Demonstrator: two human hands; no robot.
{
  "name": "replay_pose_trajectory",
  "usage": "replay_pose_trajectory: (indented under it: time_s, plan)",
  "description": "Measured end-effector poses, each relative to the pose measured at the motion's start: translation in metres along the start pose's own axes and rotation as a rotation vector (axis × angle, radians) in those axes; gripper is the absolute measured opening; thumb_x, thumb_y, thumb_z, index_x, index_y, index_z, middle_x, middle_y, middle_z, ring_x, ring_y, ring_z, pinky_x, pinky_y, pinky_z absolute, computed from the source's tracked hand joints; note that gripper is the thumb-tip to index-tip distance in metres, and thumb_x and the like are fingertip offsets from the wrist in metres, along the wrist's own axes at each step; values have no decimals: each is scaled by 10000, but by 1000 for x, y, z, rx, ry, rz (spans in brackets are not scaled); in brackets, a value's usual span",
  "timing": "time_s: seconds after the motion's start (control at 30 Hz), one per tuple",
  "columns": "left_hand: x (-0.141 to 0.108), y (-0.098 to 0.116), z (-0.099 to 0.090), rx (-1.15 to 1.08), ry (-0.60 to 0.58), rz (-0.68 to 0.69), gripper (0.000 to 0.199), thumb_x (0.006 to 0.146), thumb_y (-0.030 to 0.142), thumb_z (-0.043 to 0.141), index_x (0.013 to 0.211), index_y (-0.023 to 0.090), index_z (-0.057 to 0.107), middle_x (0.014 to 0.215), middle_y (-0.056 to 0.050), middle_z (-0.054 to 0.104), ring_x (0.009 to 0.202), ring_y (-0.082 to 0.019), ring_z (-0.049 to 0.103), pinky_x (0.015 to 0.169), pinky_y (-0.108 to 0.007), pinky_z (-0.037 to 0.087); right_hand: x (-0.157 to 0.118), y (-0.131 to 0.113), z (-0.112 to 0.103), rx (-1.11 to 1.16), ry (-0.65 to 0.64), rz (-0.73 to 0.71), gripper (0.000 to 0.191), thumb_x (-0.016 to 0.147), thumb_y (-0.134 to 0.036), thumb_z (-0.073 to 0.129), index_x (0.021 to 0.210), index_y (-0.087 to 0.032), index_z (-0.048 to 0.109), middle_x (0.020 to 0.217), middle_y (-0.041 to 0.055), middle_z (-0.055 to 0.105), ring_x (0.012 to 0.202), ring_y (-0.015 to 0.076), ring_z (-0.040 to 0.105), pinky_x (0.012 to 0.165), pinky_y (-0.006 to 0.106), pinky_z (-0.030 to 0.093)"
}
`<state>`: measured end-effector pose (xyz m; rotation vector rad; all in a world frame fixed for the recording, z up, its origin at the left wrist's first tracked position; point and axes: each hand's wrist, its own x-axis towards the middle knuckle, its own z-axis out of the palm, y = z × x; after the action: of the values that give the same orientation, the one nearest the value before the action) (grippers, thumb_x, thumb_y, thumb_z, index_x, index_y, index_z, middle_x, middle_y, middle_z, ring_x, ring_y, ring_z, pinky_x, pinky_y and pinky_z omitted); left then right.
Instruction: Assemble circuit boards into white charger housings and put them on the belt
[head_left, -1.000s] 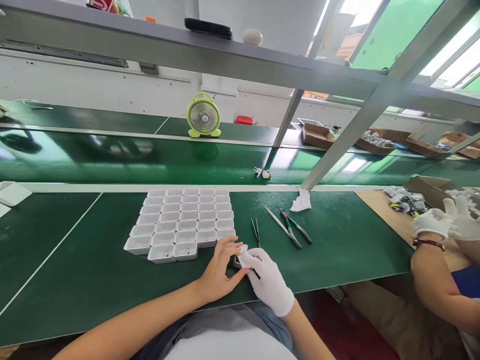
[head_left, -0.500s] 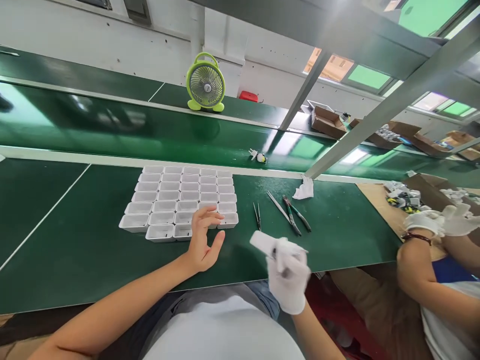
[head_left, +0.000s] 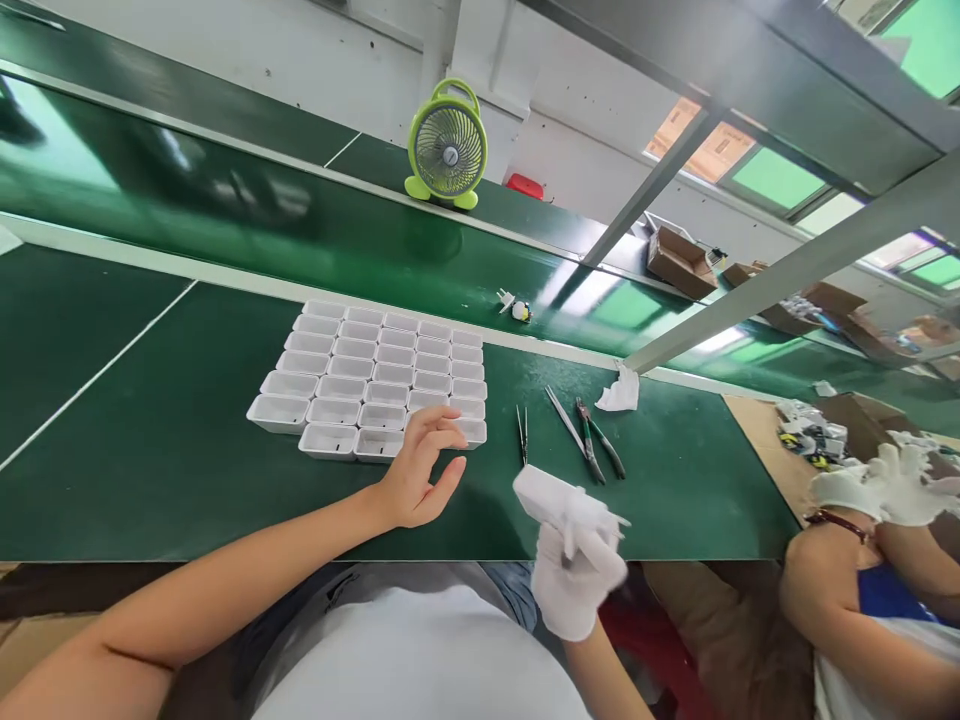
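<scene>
I look from far away through the head view, the only one I have. My left hand is bare. Its fingers are bent and a bit apart, and they hold nothing. It is in front of the little white trays, by the near right part of the rows. I can't tell if it touches them. My right hand wears a white glove, and its fingers are clamped on a white box. The box is up over the near edge of the green worktop, and thin bits stick out at its right end. It is a bit blurry, so I can't tell what those bits are.

Small tweezers lie just past the box. Long tweezers and pliers lie side by side to the right, with a crumpled white paper behind them. Far right are a co-worker's gloved hands.

Here is what I think could go wrong. The glove may be slippery, so a loose grip could drop the box off the near edge. If the right hand goes low, the box could bump the small tweezers. The trays look light and sit close together, so one push from my left hand could slide many out of line.
</scene>
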<state>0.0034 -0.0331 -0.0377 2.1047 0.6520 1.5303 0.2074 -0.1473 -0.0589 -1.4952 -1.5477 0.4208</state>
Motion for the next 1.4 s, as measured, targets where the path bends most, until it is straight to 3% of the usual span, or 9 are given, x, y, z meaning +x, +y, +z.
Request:
replay_pose_trajectory:
  time_s: [0.17,0.27,0.4,0.5,0.63,0.73,1.1,1.23,1.4]
  plan:
    - [0,1,0,-7,-55,-1,216,951,95,471,1137,201,497,1237,-135,493,947,-196,600,871,-403,566,10,6,16,-323,-142,-159,394,985,-94,416,1306,-269,561,1098,119,586,968,239,614,808,412,570]
    - [2,3,-1,-16,-110,20,226,938,74,476,1130,188,507,1160,-127,542,1024,-211,591,897,-372,557,15,7,19,-313,-127,-191,320,981,-97,451,1228,-256,578,1104,114,604,1003,233,616,836,385,556]
    - [1,1,-2,-47,-157,88,268,953,168,496,1220,182,491,1168,-145,564,1088,-240,590,929,-400,556,18,-8,18,6,-58,48,129,975,-234,560,1104,-240,569,1073,86,633,952,200,636,808,327,570]
    - [-3,-1,-3,-87,-188,195,440,988,331,495,1391,172,419,1270,-185,542,1146,-269,584,939,-421,561,24,-33,11,420,-9,353,257,965,-416,589,1152,-248,532,1091,74,640,901,188,658,713,295,598]
    - [-7,0,0,-49,-166,345,594,1017,429,445,1533,173,299,1340,-206,520,1207,-288,566,976,-437,548,35,-66,0,906,-187,587,424,971,-536,526,1334,-318,531,1318,67,615,991,207,690,727,335,648]
    - [-7,4,2,-22,-141,375,632,1017,437,431,1557,150,271,1339,-221,509,1220,-298,565,980,-431,550,39,-78,-4,1100,-246,754,454,911,-549,619,1295,-307,617,1307,49,642,970,179,699,754,305,661]
    - [-6,5,3,-58,-130,389,648,1018,393,444,1552,69,272,1410,-239,441,1328,-305,477,1046,-426,522,43,-98,-10,1568,-197,958,385,782,-307,845,1140,-280,705,1185,-29,706,965,65,688,846,100,579]
    - [-7,1,4,-140,-131,356,612,1008,395,461,1516,86,318,1426,-231,440,1332,-298,463,1061,-437,494,41,-92,-7,1336,-197,836,349,872,-404,750,1187,-295,647,1186,-8,676,958,98,674,759,163,594]
    - [-5,-2,3,-331,-77,114,542,953,448,599,1395,181,435,1311,-169,535,990,-222,577,848,-368,533,40,-81,-10,321,-2,31,345,860,-96,662,1129,-303,604,1147,15,649,990,157,625,775,269,536]
